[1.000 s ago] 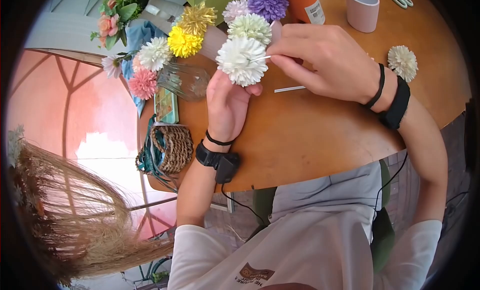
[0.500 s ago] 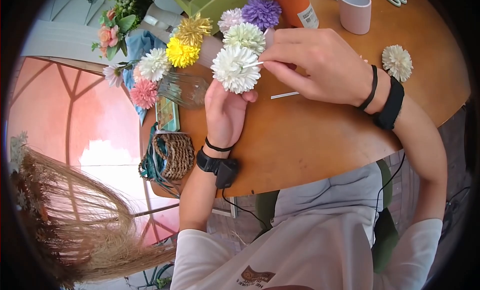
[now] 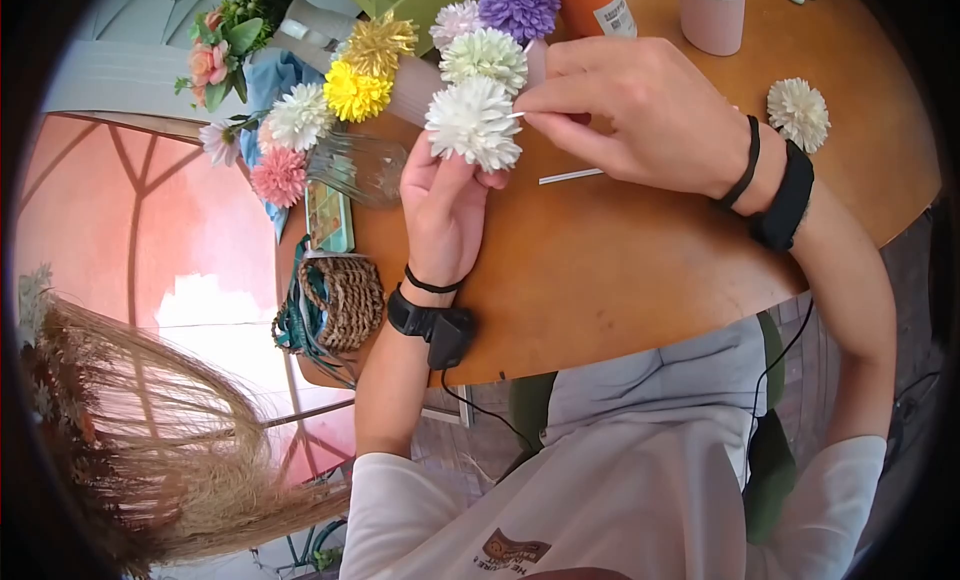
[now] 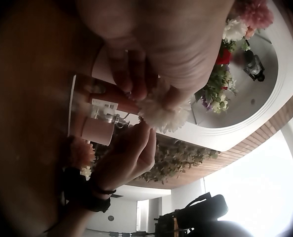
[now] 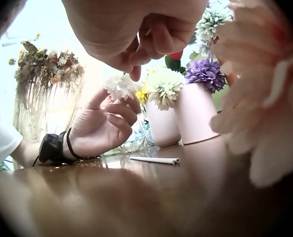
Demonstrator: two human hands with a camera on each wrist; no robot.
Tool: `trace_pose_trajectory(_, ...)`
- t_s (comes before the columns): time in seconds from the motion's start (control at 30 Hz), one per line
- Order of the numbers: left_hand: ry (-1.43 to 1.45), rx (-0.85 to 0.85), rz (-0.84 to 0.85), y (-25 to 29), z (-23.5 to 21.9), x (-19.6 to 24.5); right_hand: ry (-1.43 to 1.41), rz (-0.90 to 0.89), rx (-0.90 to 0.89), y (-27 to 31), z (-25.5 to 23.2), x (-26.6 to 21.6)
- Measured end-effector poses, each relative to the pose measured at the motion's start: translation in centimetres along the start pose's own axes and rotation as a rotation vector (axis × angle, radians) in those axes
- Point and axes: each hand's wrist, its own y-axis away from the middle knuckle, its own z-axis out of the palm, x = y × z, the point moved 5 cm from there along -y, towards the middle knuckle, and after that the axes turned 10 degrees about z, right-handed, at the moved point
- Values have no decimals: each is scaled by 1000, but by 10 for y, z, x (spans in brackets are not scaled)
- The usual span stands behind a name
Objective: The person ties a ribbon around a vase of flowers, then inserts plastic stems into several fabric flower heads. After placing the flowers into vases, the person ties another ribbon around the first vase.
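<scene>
In the head view my left hand (image 3: 445, 210) holds a white artificial flower head (image 3: 472, 125) from below, thumb against its lower petals. My right hand (image 3: 645, 120) comes in from the right, thumb and forefinger pinching a thin white stick (image 3: 517, 114). Only a short length of the stick shows, reaching from the fingertips to the flower's right edge. The left wrist view has the white petals (image 4: 163, 111) between the left fingers, with the right fingertips right at them. In the right wrist view a paper-white straw-like stick (image 5: 155, 160) lies on the table below the hands.
Behind the hands, pale green (image 3: 485, 60), purple (image 3: 520, 10) and yellow (image 3: 357, 90) flowers stand in pots. A glass vase (image 3: 365, 168) lies on its side at left, near a woven basket (image 3: 348, 300). Rightward are a pink cup (image 3: 712, 18) and a loose cream flower (image 3: 798, 113).
The white flower has turned slightly in my left hand, its thumb now higher on the petals. Less of the stick shows between my right fingertips and the flower. The head view has shifted a little.
</scene>
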Motion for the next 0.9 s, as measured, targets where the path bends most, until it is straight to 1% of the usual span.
trace_pose_trajectory(0.1,-48,4,15,2,-1,-2,-2,0,-39,1,1,-1)
trace_pose_trajectory(0.2,-75,6,22,2,1,0,0,-43,-59,2,2,0)
trace_pose_trajectory(0.3,-227,-9,17,3,0,0,18,33,-86,2,3,-1)
trace_pose_trajectory(0.4,-196,0,59,7,6,1,-47,-26,85,-7,-7,-9)
trace_pose_trajectory(0.43,-197,-41,86,5,9,1,-130,32,60,-9,-8,-8)
trace_pose_trajectory(0.53,-276,-158,52,9,12,-2,-352,213,-24,-10,-7,-5)
trace_pose_trajectory(0.57,-214,-187,10,14,5,-5,-421,284,-59,-8,-3,-2)
trace_pose_trajectory(0.6,-278,-221,7,14,7,-5,-491,358,-93,-6,3,1)
trace_pose_trajectory(0.67,-410,-277,-8,13,19,-2,-528,411,-135,-3,11,5)
trace_pose_trajectory(0.73,-445,-282,-48,12,27,2,-613,480,-212,1,17,7)
trace_pose_trajectory(0.77,-444,-275,-73,11,27,2,-699,517,-263,1,17,5)
trace_pose_trajectory(0.87,-406,-213,-133,12,22,-1,-816,563,-258,3,25,6)
trace_pose_trajectory(0.9,-403,-190,-145,13,21,-1,-765,569,-260,1,25,5)
